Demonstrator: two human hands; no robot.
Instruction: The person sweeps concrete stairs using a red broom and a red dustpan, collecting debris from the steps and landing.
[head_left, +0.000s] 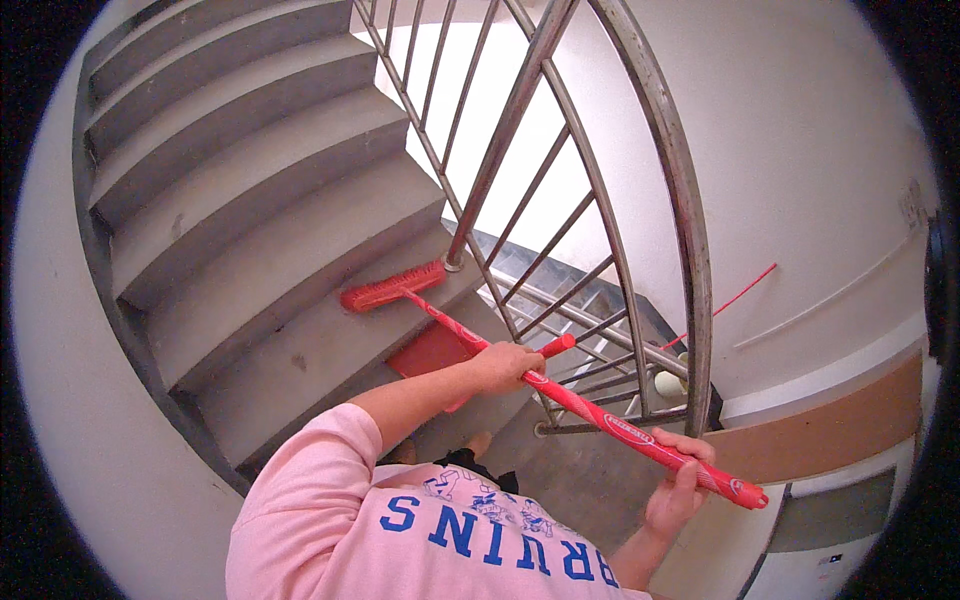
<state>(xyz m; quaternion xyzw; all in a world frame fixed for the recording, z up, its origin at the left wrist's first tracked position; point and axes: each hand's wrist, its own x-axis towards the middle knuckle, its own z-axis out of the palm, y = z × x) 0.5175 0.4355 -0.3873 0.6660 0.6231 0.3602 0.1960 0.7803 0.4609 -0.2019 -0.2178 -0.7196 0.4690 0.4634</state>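
Note:
A red push broom spans the middle of the view. Its bristled head rests on a concrete step near the foot of a railing post. My left hand is closed around the lower part of the broom handle. A second red handle end sticks out of the same hand; it appears to belong to the red dustpan. My left forearm partly hides that dustpan, low beside the steps. Near the top end of the broom handle, my right hand grips it.
Concrete stairs rise at the left along a white wall. A metal railing curves along the right, with a lower flight visible through its bars. Beyond it, a thin red stick leans near the wall. A white cabinet-like surface stands at lower right.

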